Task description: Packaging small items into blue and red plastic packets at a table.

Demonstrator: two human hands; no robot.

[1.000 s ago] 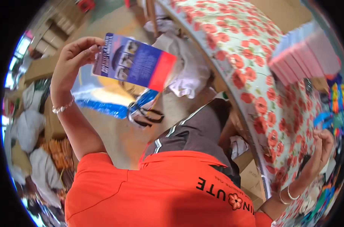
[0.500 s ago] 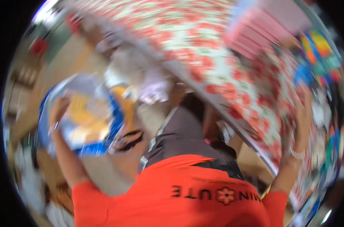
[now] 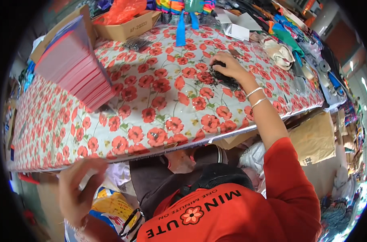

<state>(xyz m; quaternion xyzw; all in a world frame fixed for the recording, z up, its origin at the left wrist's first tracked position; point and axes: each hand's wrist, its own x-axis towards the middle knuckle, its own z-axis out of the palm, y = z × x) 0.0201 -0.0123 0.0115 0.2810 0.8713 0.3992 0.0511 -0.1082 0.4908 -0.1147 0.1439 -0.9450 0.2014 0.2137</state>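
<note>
My right hand (image 3: pixel 228 65) rests on the table among a pile of small black pieces (image 3: pixel 231 83), its fingers closed round a dark clump of them. What the pieces are is too small to tell. My left hand (image 3: pixel 80 185) hangs just off the table's near edge at the left, smeared by motion. Its fingers are loosely curved and apart from the thumb, with nothing visible in them. Below it is a yellow, blue and white bag (image 3: pixel 114 207). A tall stack of pink sheets or cards (image 3: pixel 80 70) stands on the table at the left.
The table wears a white cloth with red poppies (image 3: pixel 151 97). At the back stand a cardboard box with orange plastic (image 3: pixel 127 27), a packet of dark bits (image 3: pixel 137 43), rainbow-coloured bundles (image 3: pixel 177 6) and a white box (image 3: pixel 236 25). Cloths and tools crowd the right. A brown package (image 3: pixel 312 137) lies below.
I have turned from the bag on the left to face the table. My left hand has come away from the bag; my right hand is now on the black pieces.
</note>
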